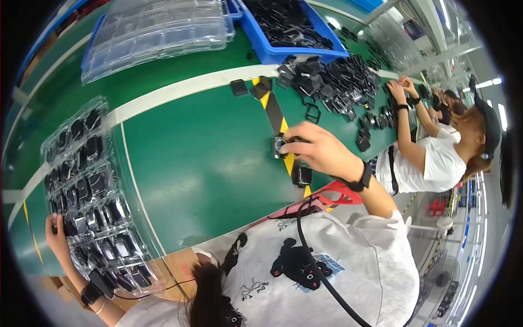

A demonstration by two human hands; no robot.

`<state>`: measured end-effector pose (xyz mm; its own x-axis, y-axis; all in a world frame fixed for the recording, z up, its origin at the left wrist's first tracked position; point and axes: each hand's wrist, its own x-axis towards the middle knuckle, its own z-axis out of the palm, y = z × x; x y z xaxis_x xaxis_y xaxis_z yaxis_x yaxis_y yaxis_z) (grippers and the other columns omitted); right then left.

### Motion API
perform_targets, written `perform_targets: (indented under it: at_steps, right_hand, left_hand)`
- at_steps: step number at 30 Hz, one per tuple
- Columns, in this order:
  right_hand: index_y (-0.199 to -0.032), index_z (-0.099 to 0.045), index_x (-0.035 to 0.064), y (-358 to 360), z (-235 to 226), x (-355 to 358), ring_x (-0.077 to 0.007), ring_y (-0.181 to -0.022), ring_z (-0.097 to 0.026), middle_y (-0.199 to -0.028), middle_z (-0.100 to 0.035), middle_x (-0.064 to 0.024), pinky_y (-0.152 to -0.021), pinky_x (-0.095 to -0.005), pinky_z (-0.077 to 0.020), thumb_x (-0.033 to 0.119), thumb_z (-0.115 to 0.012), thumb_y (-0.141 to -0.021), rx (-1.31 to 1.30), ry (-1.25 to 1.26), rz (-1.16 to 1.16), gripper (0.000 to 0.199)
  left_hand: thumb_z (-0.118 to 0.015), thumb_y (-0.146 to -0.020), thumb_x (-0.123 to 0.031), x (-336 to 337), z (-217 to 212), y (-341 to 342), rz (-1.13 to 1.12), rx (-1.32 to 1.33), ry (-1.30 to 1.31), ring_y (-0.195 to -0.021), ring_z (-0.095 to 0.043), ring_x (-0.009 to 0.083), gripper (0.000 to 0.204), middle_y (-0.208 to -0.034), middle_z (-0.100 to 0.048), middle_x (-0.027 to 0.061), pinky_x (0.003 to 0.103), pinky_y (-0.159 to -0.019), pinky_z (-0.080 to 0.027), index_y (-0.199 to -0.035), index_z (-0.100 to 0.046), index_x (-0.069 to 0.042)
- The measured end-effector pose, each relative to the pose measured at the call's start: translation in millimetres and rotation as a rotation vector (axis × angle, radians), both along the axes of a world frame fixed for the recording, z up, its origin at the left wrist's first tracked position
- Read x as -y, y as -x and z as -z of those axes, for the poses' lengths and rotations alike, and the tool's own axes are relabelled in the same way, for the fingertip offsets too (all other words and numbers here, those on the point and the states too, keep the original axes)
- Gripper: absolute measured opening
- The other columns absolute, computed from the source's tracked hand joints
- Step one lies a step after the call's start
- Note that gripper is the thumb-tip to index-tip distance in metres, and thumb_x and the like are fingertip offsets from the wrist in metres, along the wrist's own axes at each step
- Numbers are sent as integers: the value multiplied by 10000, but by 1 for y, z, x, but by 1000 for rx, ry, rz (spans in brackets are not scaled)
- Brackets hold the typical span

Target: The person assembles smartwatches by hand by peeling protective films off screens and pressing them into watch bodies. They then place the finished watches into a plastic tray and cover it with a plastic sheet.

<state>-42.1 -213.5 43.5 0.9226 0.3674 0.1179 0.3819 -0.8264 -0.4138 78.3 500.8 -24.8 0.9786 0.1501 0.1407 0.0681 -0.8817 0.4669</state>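
Near the middle of the green table, my right hand [321, 151] pinches a small square dark case [278, 147] with a greyish face, over the yellow-and-black tape. Another small black case [302, 175] sits on the tape just below that hand. Far to the left, my left hand [56, 240] is at the outer edge of a clear plastic tray [129, 185]. Its fingers are bent around a small dark piece at the tray's edge, partly hidden. Rows of black square cases [98, 182] fill the tray's compartments.
A heap of black parts [338, 82] lies at the back right, below a blue bin [294, 56] of similar parts. Stacked clear trays [158, 32] stand at the back left. At right, a co-worker [430, 158] handles parts. A black cable [305, 234] crosses my shirt.
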Motion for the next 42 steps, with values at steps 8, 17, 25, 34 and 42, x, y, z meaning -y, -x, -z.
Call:
perform_targets:
  at_steps: [8, 17, 25, 34, 42]
  right_hand:
    - [-1007, -606, 63, -30, 13, 4, -262, -984, -543, -1033, -545, -80, -796, -370, -477, 24, -686, -671, -86, 258, -434, 348]
    - [-1016, -615, 33, -3, 9, 43, -219, -770, -623, -893, -622, -79, -673, -321, -517, 43, -701, -706, -170, -95, 6, 322]
    - [-1028, -620, 21, -3, 8, 97, -91, -651, -614, -819, -649, -62, -530, -250, -496, 109, -719, -775, -839, -537, 477, 286]
    - [-1001, -623, 33, 2, 9, 83, -285, -719, -623, -842, -598, -143, -633, -343, -503, 44, -700, -729, 10, -41, 201, 282]
    - [-1046, -590, 48, 5, 14, 30, -336, -828, -598, -913, -569, -159, -704, -393, -495, -5, -702, -674, -81, 87, 22, 393]
  left_hand:
    - [-555, -929, -202, 71, -18, 21, 368, 277, -357, -790, -565, 335, 206, -865, -572, 159, 374, -736, -460, -963, -571, 0]
    - [-474, -959, -316, 99, -29, 23, -67, 4, -762, -822, -561, 403, 317, -952, -560, 214, 479, -672, -430, -953, -533, -5]
    - [-727, -744, -154, 409, -112, 107, 313, -178, 70, -781, -618, 319, 345, -927, -596, 147, 398, -630, -480, -1048, -585, -71]
    - [-733, -748, -264, 600, -9, 165, 789, -48, 85, -821, -599, 319, 489, -1088, -497, 161, 385, -619, -529, -1130, -521, -45]
    - [-743, -728, -133, 506, -32, 163, 490, 35, 387, -872, -581, 309, 387, -1068, -520, 162, 378, -697, -502, -1057, -562, -42]
